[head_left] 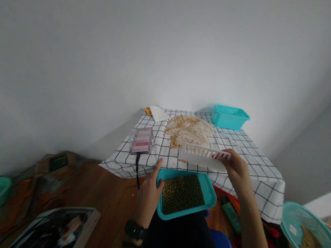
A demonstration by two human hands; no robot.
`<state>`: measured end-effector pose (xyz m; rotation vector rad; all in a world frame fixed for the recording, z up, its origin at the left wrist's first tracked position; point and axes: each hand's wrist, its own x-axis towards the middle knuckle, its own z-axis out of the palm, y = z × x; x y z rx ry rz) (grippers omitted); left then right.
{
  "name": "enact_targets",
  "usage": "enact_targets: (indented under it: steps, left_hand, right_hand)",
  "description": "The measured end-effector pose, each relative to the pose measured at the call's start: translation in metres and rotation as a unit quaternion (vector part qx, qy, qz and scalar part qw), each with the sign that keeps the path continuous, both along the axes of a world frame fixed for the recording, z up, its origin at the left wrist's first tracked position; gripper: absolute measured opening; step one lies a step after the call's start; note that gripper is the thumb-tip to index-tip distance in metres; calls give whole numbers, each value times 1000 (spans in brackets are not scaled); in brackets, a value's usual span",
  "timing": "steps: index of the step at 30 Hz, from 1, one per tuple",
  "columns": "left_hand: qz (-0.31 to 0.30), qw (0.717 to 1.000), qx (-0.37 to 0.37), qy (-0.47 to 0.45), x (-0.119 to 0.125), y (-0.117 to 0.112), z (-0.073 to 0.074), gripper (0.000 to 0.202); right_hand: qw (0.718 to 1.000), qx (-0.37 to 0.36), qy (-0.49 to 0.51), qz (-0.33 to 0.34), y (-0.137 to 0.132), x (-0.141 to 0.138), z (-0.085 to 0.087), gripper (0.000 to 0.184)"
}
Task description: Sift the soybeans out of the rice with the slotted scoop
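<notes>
A white basket is pinched by the right hand; beans could be spilled if the tray at the spread left hand were tipped.

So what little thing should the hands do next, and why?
Perhaps the right hand should lower the white slotted piece behind the yellow grains and draw a few toward the teal tray. It holds that piece near the scattered grains, and the tray sits by the near edge of the checked cloth, with the left hand at its side.
</notes>
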<state>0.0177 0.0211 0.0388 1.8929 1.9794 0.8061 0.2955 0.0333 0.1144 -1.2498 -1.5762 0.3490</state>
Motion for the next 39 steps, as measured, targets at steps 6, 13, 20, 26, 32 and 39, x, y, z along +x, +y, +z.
enact_targets:
  steps: [6, 13, 20, 26, 32, 39]
  left_hand:
    - [-6, 1000, 15, 2, 0, 1, -2, 67]
    - [-4, 1000, 16, 4, 0, 2, -2, 66]
    - [-5, 1000, 7, -9, 0, 1, -2, 67]
    - [-4, 1000, 14, -3, -1, 0, -2, 67]
    - [-10, 1000, 11, -14, 0, 0, 0, 67]
    - [-7, 1000, 3, -21, 0, 0, 1, 66]
  right_hand:
    - [1000, -3, 0, 3, -2, 0, 1, 14]
    - [1000, 0, -23, -16, 2, -6, 5, 14]
    - [999, 14, -16, -41, 7, -12, -1, 14]
    - [1000, 14, 0, -16, 2, -6, -5, 14]
    - [1000, 6, 23, 0, -5, 3, -9, 16]
    - [1000, 8, 7, -30, -17, 9, -12, 17]
